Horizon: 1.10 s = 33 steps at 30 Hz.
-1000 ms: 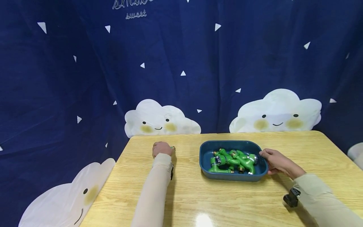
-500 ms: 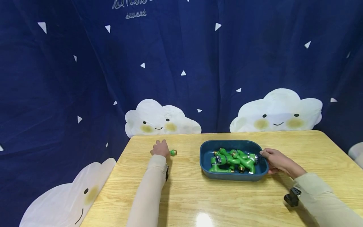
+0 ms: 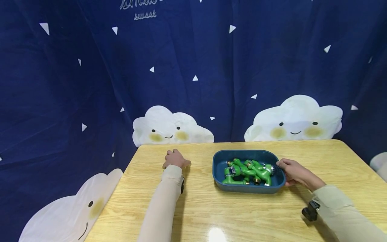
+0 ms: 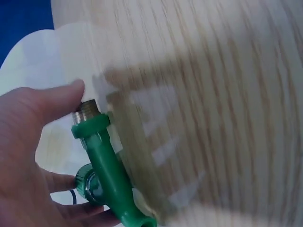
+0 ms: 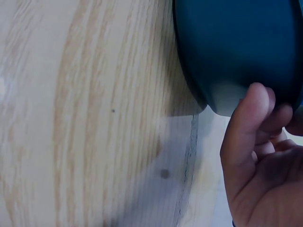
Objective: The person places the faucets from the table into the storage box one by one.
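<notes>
A green valve (image 4: 111, 177) with a brass threaded end and a round knob lies on the wooden table, seen in the left wrist view. My left hand (image 3: 176, 159) is spread around it, thumb straight beside the threaded end and fingers near the knob. In the head view this hand hides the valve. On the right, a dark blue plastic tub (image 3: 223, 187) holds several similar green valves (image 3: 262, 172), piled loosely. My right hand (image 3: 297, 173) pinches the tub's right end, with the thumb against the outer wall (image 5: 236, 42) in the right wrist view.
The light wooden table (image 3: 199, 211) reaches back to a navy curtain (image 3: 193, 50) with white triangles and cloud faces. A black wrist camera (image 3: 310, 210) sits at the right cuff.
My left hand first lifted back leftward with fingers spread, uncovering the valve's end, then moved right over it again, thumb extended. My right hand and the tub stay put.
</notes>
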Each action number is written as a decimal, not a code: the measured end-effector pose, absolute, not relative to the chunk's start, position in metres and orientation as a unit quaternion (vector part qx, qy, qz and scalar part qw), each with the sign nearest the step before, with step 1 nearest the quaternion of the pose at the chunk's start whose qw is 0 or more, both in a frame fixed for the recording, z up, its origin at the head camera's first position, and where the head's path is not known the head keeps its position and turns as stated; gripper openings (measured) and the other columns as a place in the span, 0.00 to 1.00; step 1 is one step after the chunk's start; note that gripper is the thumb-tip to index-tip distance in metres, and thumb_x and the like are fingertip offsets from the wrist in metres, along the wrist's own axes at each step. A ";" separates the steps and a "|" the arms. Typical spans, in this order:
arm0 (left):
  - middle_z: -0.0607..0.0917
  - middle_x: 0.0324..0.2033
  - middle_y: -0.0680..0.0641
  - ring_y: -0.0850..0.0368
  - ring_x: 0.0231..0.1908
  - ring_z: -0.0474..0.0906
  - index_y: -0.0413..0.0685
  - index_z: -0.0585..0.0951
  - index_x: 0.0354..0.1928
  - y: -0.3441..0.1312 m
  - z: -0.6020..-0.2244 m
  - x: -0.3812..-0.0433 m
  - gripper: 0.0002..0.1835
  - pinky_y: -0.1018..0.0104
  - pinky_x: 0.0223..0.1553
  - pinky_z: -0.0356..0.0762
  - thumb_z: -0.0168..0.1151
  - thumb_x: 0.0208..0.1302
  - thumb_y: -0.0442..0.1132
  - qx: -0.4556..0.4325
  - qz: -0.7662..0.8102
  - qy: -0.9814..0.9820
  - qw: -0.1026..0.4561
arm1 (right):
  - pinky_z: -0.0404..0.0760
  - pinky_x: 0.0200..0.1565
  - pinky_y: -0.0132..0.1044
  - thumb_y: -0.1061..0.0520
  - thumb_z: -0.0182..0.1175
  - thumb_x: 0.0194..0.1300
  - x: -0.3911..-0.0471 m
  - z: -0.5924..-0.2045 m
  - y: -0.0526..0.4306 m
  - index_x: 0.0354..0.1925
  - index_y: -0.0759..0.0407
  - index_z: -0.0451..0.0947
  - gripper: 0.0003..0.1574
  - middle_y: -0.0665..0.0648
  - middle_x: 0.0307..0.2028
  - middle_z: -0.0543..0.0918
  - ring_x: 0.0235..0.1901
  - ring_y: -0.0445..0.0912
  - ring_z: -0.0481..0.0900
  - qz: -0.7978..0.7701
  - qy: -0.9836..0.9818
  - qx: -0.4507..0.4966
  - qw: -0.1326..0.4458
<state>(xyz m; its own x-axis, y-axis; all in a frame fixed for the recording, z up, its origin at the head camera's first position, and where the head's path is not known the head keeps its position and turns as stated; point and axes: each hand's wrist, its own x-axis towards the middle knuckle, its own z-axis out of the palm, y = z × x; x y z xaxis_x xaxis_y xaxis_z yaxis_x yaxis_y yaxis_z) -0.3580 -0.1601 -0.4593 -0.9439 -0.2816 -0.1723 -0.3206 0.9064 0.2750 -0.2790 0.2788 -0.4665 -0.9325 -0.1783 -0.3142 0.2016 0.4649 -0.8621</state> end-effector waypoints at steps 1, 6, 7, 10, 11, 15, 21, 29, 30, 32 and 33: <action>0.62 0.67 0.30 0.34 0.62 0.68 0.42 0.61 0.72 -0.160 -0.460 -0.358 0.51 0.31 0.48 0.76 0.70 0.53 0.61 -0.153 0.150 0.975 0.063 | 0.82 0.25 0.35 0.48 0.37 0.81 -0.279 -0.467 0.279 0.42 0.64 0.66 0.22 0.49 0.20 0.66 0.18 0.41 0.75 -0.518 0.835 0.008 0.184; 0.63 0.68 0.34 0.35 0.65 0.66 0.46 0.60 0.73 -0.165 -0.463 -0.362 0.52 0.30 0.52 0.74 0.73 0.51 0.60 -0.121 0.140 0.980 0.072 | 0.83 0.25 0.36 0.47 0.36 0.81 -0.279 -0.466 0.278 0.45 0.66 0.66 0.23 0.49 0.20 0.67 0.19 0.42 0.77 -0.516 0.837 0.011 0.183; 0.64 0.68 0.35 0.36 0.65 0.66 0.47 0.61 0.72 -0.167 -0.463 -0.362 0.52 0.31 0.52 0.75 0.74 0.50 0.60 -0.114 0.139 0.981 0.074 | 0.83 0.25 0.36 0.47 0.36 0.81 -0.279 -0.466 0.278 0.45 0.66 0.66 0.24 0.49 0.20 0.67 0.19 0.42 0.77 -0.516 0.836 0.011 0.184; 0.65 0.67 0.36 0.36 0.64 0.67 0.48 0.61 0.72 -0.173 -0.464 -0.363 0.52 0.34 0.52 0.76 0.74 0.49 0.60 -0.095 0.134 0.983 0.082 | 0.83 0.25 0.36 0.47 0.36 0.81 -0.279 -0.465 0.278 0.46 0.66 0.66 0.24 0.49 0.20 0.67 0.19 0.42 0.77 -0.516 0.837 0.012 0.185; 0.65 0.67 0.36 0.37 0.64 0.68 0.48 0.62 0.71 -0.174 -0.464 -0.363 0.51 0.36 0.52 0.77 0.75 0.49 0.60 -0.089 0.132 0.984 0.083 | 0.83 0.25 0.36 0.47 0.36 0.81 -0.279 -0.465 0.278 0.46 0.66 0.66 0.23 0.49 0.20 0.67 0.19 0.42 0.76 -0.516 0.836 0.012 0.185; 0.67 0.65 0.35 0.36 0.58 0.74 0.47 0.64 0.70 -0.180 -0.462 -0.361 0.51 0.42 0.51 0.80 0.76 0.48 0.59 -0.057 0.125 0.987 0.089 | 0.83 0.26 0.36 0.47 0.36 0.81 -0.279 -0.466 0.277 0.45 0.66 0.66 0.23 0.49 0.20 0.66 0.19 0.42 0.76 -0.515 0.837 0.015 0.186; 0.68 0.64 0.32 0.36 0.55 0.77 0.45 0.61 0.72 -0.187 -0.458 -0.360 0.55 0.44 0.56 0.78 0.80 0.45 0.55 -0.016 0.136 0.987 0.088 | 0.83 0.25 0.36 0.47 0.35 0.81 -0.278 -0.467 0.277 0.43 0.65 0.65 0.22 0.48 0.19 0.65 0.18 0.41 0.74 -0.515 0.837 0.016 0.185; 0.69 0.64 0.33 0.37 0.56 0.77 0.51 0.58 0.75 -0.192 -0.461 -0.365 0.57 0.43 0.56 0.78 0.80 0.45 0.56 0.000 0.135 0.986 0.102 | 0.83 0.26 0.36 0.47 0.35 0.81 -0.279 -0.468 0.277 0.44 0.66 0.66 0.23 0.49 0.19 0.67 0.19 0.42 0.77 -0.510 0.841 0.018 0.181; 0.68 0.65 0.33 0.36 0.57 0.76 0.52 0.58 0.75 -0.193 -0.462 -0.366 0.57 0.43 0.56 0.78 0.80 0.45 0.56 0.000 0.138 0.985 0.106 | 0.83 0.26 0.36 0.47 0.35 0.81 -0.279 -0.468 0.277 0.45 0.66 0.66 0.24 0.49 0.19 0.68 0.19 0.42 0.77 -0.509 0.841 0.018 0.180; 0.67 0.66 0.33 0.36 0.59 0.74 0.53 0.56 0.76 -0.193 -0.462 -0.367 0.58 0.42 0.58 0.77 0.79 0.46 0.55 -0.001 0.143 0.983 0.113 | 0.83 0.26 0.36 0.46 0.36 0.81 -0.279 -0.468 0.278 0.46 0.66 0.66 0.24 0.49 0.19 0.68 0.20 0.42 0.78 -0.509 0.842 0.017 0.178; 0.67 0.67 0.33 0.36 0.60 0.74 0.53 0.56 0.76 -0.194 -0.462 -0.367 0.58 0.42 0.58 0.77 0.79 0.46 0.55 0.001 0.146 0.983 0.115 | 0.83 0.25 0.36 0.46 0.36 0.81 -0.279 -0.468 0.278 0.46 0.67 0.67 0.25 0.49 0.19 0.68 0.20 0.42 0.78 -0.508 0.843 0.017 0.177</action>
